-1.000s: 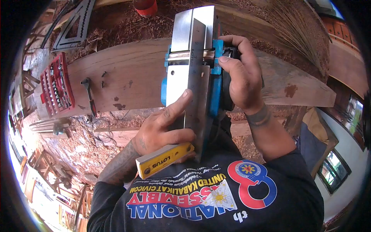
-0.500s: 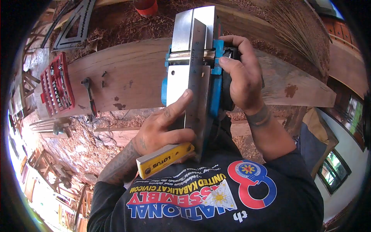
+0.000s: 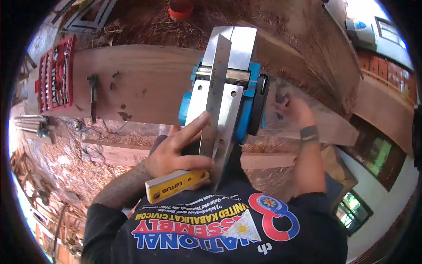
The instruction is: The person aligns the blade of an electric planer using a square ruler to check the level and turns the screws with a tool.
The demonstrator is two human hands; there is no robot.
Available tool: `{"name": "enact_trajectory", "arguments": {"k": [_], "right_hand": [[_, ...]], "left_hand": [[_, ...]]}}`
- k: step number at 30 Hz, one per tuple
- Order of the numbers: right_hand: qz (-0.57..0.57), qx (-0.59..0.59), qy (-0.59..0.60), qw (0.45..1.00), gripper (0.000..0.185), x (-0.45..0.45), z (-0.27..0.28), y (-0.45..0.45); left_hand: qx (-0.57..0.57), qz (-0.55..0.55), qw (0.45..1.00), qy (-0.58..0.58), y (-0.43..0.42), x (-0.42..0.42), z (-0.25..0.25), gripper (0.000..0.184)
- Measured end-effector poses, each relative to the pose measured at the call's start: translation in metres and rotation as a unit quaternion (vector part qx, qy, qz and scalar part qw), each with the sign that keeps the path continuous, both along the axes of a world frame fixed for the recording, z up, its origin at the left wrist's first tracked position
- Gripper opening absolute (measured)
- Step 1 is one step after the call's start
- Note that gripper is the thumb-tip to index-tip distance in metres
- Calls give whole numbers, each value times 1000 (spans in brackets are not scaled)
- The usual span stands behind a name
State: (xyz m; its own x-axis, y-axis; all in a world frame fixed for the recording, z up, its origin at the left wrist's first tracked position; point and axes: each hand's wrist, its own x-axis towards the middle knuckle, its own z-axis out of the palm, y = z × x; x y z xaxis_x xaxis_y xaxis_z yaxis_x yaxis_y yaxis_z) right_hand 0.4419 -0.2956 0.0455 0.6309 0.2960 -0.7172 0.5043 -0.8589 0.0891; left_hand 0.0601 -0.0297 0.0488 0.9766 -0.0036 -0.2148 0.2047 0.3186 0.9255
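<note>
An electric hand planer (image 3: 248,110) with a blue body lies upside down, its shiny metal sole facing up. My left hand (image 3: 178,152) is closed around a try square with a yellow LOTUS stock (image 3: 173,187), its index finger stretched along the steel blade. That blade (image 3: 215,88) stands on edge lengthwise on the sole, across the cutter opening. To the right of the planer, my right hand (image 3: 295,111) is low over the wooden board, beside a small dark thing (image 3: 279,115). Its fingers are blurred, and whether they grip that thing is unclear.
The wide wooden board (image 3: 145,83) runs beneath the planer. On it lie a ratchet wrench (image 3: 92,97), small dark bits and a red socket set case (image 3: 56,75). A red container (image 3: 181,9) and a speed square (image 3: 91,15) are beyond, among shavings.
My right hand has let go of the planer's side and moved right, down to the board. My left hand still holds the try square on the sole. The whole view has shifted.
</note>
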Motion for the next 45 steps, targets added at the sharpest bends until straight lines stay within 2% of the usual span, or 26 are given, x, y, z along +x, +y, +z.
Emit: {"name": "enact_trajectory", "arguments": {"k": [3,4,6,9,12,15,16,17,19,22,25,26,32,35,38,41,45], "right_hand": [[33,139,-20,990,52,0,-27,-20],[25,131,-11,991,51,3,-24,-19],[8,116,2,993,49,6,-19,-13],[40,37,8,998,47,12,-12,1],[109,72,-37,991,47,30,-23,-16],[-93,163,-91,978,38,23,43,49],[-66,346,-115,929,29,15,58,65],[-39,516,-136,845,20,2,74,78],[-89,648,-15,756,10,-36,117,114],[78,613,5,786,14,-66,132,142],[147,582,16,800,16,-72,118,151],[156,600,21,784,15,-72,112,155],[177,571,10,801,17,-72,114,163],[134,599,-10,789,16,-79,120,165],[185,548,-21,816,16,-79,129,169],[261,548,-11,795,17,-68,112,168],[169,564,-16,808,16,-76,128,171]], "left_hand": [[208,11,964,-166,3,-1,-12,45],[259,15,944,-202,3,-3,-15,45],[256,20,946,-195,2,-5,-14,46],[248,19,951,-186,2,-5,-11,47],[219,25,959,-178,1,-5,-8,50],[188,45,962,-191,-5,-3,-13,51],[175,52,964,-194,-6,-3,-15,52],[156,55,967,-194,-9,-2,-16,53],[144,51,969,-193,-10,1,-13,54],[169,41,967,-187,-5,3,-4,56],[168,40,967,-185,-8,-1,-8,56],[154,41,969,-188,-9,0,-11,56],[148,64,960,-229,-9,8,-13,56],[132,59,964,-224,-7,8,-8,54],[132,54,966,-217,-4,10,-1,51],[136,56,965,-219,-3,11,-1,48],[171,64,959,-217,-7,9,-3,49]]}}
